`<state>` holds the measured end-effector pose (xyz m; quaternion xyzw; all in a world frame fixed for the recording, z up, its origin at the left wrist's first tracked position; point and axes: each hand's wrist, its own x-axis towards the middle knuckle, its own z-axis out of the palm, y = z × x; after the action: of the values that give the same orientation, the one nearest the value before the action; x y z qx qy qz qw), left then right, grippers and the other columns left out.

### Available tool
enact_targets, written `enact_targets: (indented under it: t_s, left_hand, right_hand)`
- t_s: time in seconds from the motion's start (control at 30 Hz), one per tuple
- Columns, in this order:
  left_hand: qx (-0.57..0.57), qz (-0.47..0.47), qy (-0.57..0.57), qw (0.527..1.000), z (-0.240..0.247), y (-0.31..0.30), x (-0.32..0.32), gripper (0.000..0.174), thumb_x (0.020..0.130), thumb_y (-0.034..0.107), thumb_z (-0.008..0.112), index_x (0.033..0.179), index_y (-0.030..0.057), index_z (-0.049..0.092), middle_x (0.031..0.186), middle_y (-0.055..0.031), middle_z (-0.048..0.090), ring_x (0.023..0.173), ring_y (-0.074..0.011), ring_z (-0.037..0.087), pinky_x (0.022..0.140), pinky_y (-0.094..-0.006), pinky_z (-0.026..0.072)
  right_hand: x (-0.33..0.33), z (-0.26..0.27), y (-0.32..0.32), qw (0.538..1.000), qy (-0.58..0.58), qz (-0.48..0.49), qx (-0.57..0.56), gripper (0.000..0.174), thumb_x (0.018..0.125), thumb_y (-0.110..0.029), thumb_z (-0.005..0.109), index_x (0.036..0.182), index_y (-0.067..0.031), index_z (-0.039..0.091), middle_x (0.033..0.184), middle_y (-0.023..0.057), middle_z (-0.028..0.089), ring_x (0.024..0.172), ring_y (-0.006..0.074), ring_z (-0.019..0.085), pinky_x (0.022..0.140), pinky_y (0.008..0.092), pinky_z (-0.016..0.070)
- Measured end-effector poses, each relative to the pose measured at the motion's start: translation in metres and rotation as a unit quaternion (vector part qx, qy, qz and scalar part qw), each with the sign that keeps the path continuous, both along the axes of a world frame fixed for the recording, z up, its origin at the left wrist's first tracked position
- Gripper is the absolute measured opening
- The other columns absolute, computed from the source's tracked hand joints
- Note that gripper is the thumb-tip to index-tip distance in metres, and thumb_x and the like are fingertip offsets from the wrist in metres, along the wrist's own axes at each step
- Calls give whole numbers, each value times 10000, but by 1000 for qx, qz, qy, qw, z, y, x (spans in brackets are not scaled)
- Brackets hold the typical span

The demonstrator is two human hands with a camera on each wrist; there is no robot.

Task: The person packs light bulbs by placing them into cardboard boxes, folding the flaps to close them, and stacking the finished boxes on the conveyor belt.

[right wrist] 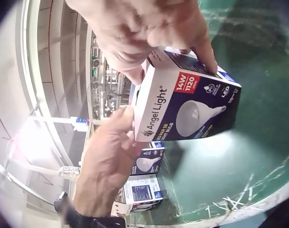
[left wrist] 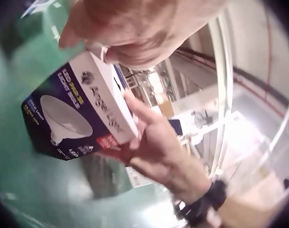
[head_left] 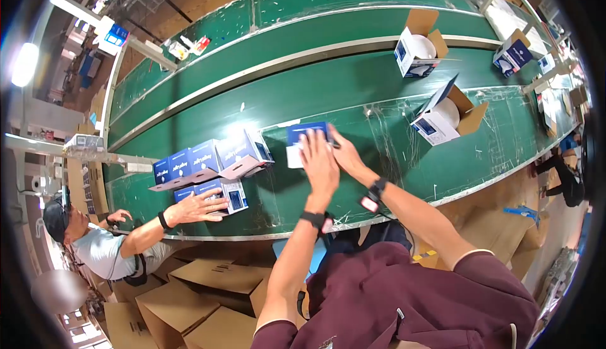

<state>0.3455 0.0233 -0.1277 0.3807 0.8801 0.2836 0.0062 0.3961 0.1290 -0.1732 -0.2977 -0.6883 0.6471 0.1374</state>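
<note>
Both my hands are at a blue and white light bulb box point(head_left: 307, 132) over the green surface. The right wrist view shows its printed face with a picture of a bulb. My left hand point(head_left: 320, 163) lies across the box in the head view, and its thumb and fingers grip the box's edge in the right wrist view. From the other side my right hand point(head_left: 348, 155) holds the box, thumb on the white panel and fingers point(right wrist: 206, 57) round the side. Part of the box is hidden under the hands.
To the left, several closed bulb boxes point(head_left: 189, 163) stand in rows, with another person's hand point(head_left: 197, 205) on the front ones. Open boxes with white bulbs, one near point(head_left: 435, 122) and one farther point(head_left: 420, 49), stand at right. Brown cartons point(head_left: 183, 305) lie below the conveyor's edge.
</note>
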Motion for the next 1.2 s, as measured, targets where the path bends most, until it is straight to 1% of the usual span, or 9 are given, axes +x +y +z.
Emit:
enact_targets:
  t_s: [0.07, 0.1, 0.33, 0.6, 0.7, 0.83, 1.0, 1.13, 1.2]
  left_hand:
    - [-78, 56, 76, 992, 3, 0, -39, 665, 1077, 436, 470, 1606, 40, 390, 1698, -256, 272, 1585, -455, 205, 1229, -658, 190]
    - [-86, 67, 97, 989, 5, 1, -58, 687, 1057, 441, 510, 1604, 43, 391, 1697, -252, 275, 1579, -451, 222, 1224, -649, 205]
    - [-196, 160, 156, 955, 13, -6, -84, 833, 824, 190, 652, 1594, 14, 388, 1672, -219, 339, 1573, -403, 269, 1226, -540, 301]
    - [-227, 183, 137, 947, 0, -18, -82, 714, 996, 218, 586, 1628, 38, 306, 1700, -221, 282, 1579, -398, 259, 1237, -580, 255]
    - [-178, 154, 86, 968, 7, -26, -82, 828, 972, 232, 671, 1636, -14, 243, 1720, -248, 203, 1596, -428, 181, 1252, -607, 191]
    - [-51, 121, 183, 974, 40, -16, -58, 889, 974, 266, 694, 1642, -43, 196, 1724, -276, 154, 1596, -448, 162, 1273, -585, 165]
    - [85, -41, 0, 996, 72, 24, -13, 836, 1008, 242, 673, 1634, -51, 204, 1711, -299, 162, 1576, -462, 207, 1289, -496, 207]
    - [100, -118, -98, 983, 77, 66, 11, 745, 1011, 189, 665, 1621, -15, 289, 1700, -276, 227, 1520, -444, 360, 1156, -450, 451]
    - [87, -151, -82, 981, 90, 76, 31, 719, 996, 168, 677, 1608, 5, 337, 1699, -260, 244, 1490, -450, 406, 1152, -450, 457]
  right_hand:
    - [-22, -5, 8, 968, -51, 47, -242, 562, 1103, -394, 493, 1496, 7, 522, 1428, 124, 635, 1176, 216, 666, 997, 411, 569]
    - [-23, 5, 4, 969, -83, 90, -216, 628, 1118, -520, 392, 1425, -6, 582, 1366, 108, 667, 1132, 227, 677, 946, 434, 590]
    - [34, 8, 10, 987, -62, 123, -86, 507, 1091, -414, 566, 1407, -24, 634, 1133, 109, 751, 917, 170, 711, 830, 328, 583]
    - [148, 131, 100, 968, -17, -72, 240, 373, 1005, -184, 692, 1338, -22, 646, 1216, 180, 728, 999, 286, 732, 880, 408, 583]
    - [197, 189, 120, 842, -2, -188, 506, 486, 945, -148, 746, 1391, -32, 592, 1258, 185, 691, 1058, 358, 682, 933, 427, 550]
    - [226, 191, 149, 833, -202, -180, 483, 640, 908, -162, 764, 1472, -24, 495, 1239, 194, 668, 1156, 383, 631, 993, 451, 518]
    - [185, 194, 149, 826, -79, -208, 518, 615, 928, -185, 749, 1472, -28, 508, 1252, 194, 660, 1141, 370, 638, 949, 447, 527]
    - [110, 194, 181, 807, 23, -187, 560, 599, 920, -129, 719, 1468, -9, 508, 1342, 223, 619, 1091, 414, 666, 911, 475, 555]
    - [65, 163, 215, 780, -82, -161, 599, 579, 908, -99, 695, 1447, 4, 510, 1389, 257, 580, 1055, 424, 686, 856, 489, 575]
